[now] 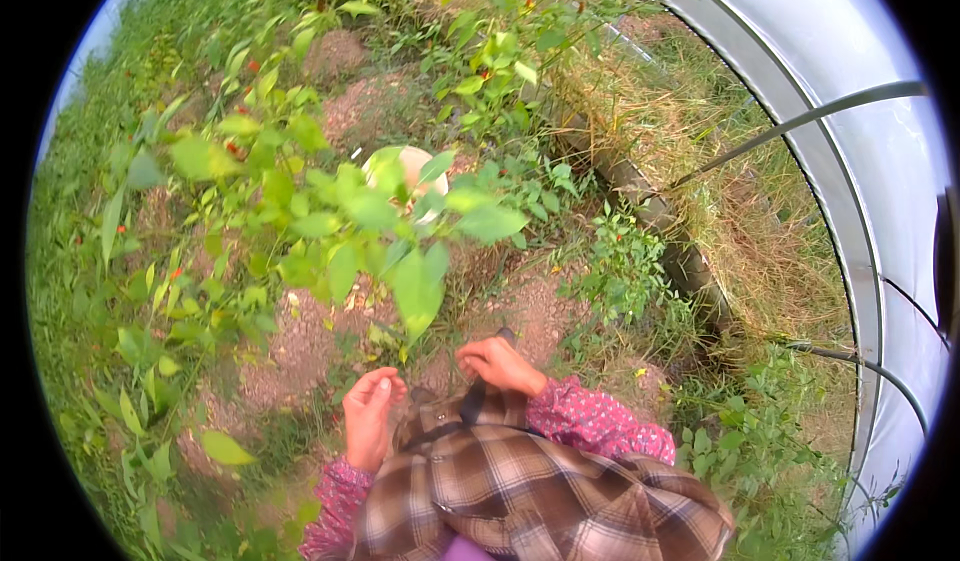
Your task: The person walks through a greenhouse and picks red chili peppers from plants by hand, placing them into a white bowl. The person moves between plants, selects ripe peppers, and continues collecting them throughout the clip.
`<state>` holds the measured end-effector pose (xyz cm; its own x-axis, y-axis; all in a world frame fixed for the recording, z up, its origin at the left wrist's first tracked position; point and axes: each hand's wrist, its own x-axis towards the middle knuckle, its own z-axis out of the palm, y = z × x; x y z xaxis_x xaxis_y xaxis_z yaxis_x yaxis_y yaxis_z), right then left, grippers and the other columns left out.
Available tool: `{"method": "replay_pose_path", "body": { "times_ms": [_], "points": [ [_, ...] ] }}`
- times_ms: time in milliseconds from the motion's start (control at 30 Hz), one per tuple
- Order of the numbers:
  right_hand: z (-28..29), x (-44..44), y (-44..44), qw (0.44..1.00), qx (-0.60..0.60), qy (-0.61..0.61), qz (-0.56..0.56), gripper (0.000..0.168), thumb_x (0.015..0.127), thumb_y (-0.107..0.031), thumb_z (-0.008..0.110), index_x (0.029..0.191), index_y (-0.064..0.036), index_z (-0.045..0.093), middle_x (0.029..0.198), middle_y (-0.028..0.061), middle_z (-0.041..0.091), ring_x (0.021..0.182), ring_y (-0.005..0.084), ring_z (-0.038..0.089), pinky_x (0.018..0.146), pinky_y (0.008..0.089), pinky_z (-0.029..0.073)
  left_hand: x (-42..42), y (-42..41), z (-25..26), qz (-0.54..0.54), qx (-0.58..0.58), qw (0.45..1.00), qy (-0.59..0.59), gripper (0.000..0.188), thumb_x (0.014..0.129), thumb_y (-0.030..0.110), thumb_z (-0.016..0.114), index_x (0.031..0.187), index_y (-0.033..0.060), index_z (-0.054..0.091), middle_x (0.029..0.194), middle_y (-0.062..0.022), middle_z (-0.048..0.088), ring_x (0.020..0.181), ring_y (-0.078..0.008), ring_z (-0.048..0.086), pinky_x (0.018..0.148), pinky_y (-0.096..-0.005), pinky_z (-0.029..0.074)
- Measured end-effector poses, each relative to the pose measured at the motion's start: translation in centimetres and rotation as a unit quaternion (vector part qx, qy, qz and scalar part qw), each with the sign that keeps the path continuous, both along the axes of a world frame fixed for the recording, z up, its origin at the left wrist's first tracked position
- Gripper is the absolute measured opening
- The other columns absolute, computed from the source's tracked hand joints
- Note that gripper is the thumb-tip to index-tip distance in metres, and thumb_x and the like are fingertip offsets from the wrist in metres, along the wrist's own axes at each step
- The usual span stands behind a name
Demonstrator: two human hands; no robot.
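Note:
My left hand (367,411) is raised in front of my body, its fingers loosely curled near the thumb. Just right of it, my right hand (499,366) hangs palm down with bent fingers. I see no object in either hand, though the curled fingers hide what might lie inside. Beyond both hands, a leafy pepper plant (416,287) reaches close to the camera, its leaves blurred. Small red peppers (232,147) show among the foliage on the left. Behind the leaves stands a pale bucket (411,162), partly covered by them.
Reddish soil (300,347) with weeds lies between the plants. A smaller pepper plant (626,261) grows to the right, beside a long raised border (690,268) with dry straw (720,223) past it. Metal hoops (810,117) meet white plastic sheeting (847,28) on the right.

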<state>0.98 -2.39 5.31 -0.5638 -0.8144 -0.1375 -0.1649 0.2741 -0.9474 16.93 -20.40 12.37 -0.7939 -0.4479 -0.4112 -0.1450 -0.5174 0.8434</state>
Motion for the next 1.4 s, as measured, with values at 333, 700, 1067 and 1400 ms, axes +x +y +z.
{"method": "replay_pose_path", "body": {
  "times_ms": [333,700,1067,1400],
  "points": [
    [-0.1,-14.3,9.8,0.99,0.028,0.022,-0.14,0.019,0.082,-0.004,0.051,0.097,0.003,0.06,0.078,0.0107,0.066,0.067,0.0147,0.063,0.063,0.0269,0.05,-23.0,6.0,-1.0,-0.139,-0.181,0.971,0.076,0.026,0.087,0.01,0.053,0.109,-0.0021,0.055,0.094,-0.0082,0.062,0.082,-0.0124,0.059,0.072,-0.0253,0.048],
    [-2.2,-19.9,5.6,0.996,0.001,-0.052,-0.079,0.017,0.083,0.0,0.05,0.094,0.007,0.06,0.077,0.0091,0.065,0.067,0.0121,0.061,0.062,0.0249,0.05,-41.8,-7.3,-7.7,-0.109,-0.522,0.839,-0.112,0.039,0.078,0.006,0.056,0.116,0.0006,0.052,0.094,-0.0076,0.06,0.076,-0.0124,0.056,0.071,-0.026,0.047],
    [-18.4,-36.6,-16.9,0.97,0.051,-0.215,-0.099,0.021,0.078,-0.007,0.053,0.094,0.005,0.06,0.076,0.0154,0.064,0.068,0.0196,0.064,0.065,0.0317,0.05,-35.3,-47.1,-9.3,-0.091,-0.803,0.499,-0.313,0.054,0.071,0.018,0.067,0.12,0.009,0.047,0.111,-0.016,0.054,0.103,-0.033,0.051,0.084,-0.0432,0.041],
    [-46.1,-46.0,-33.3,0.851,0.382,-0.052,-0.357,0.057,0.063,-0.025,0.073,0.108,0.004,0.052,0.099,0.0212,0.059,0.091,0.0334,0.059,0.081,0.0405,0.046,-23.7,-56.1,-11.7,-0.194,-0.675,0.5,-0.506,0.036,0.07,0.01,0.061,0.105,0.0027,0.055,0.104,-0.013,0.055,0.099,-0.0304,0.047,0.091,-0.0432,0.03]
  ]
}}
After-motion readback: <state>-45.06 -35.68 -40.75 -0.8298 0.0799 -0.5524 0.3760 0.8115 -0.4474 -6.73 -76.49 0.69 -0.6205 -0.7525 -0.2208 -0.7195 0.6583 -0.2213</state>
